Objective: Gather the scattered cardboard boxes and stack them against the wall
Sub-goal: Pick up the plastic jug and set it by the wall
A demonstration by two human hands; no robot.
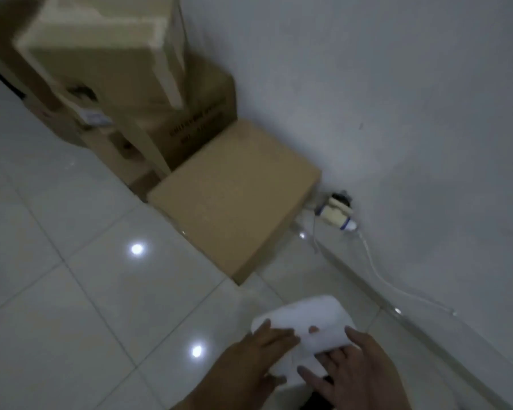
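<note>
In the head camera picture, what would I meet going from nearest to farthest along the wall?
Left hand and right hand, both on a white box → low brown cardboard box on the floor → stack of cardboard boxes against the wall.

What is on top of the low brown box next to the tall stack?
Nothing rests on the low brown box; its flat top is bare. Its inside is hidden.

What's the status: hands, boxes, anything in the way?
Left hand grips white box, right hand flat on it. Cardboard stack at wall, low brown box beside. Plug and cable by wall.
</note>
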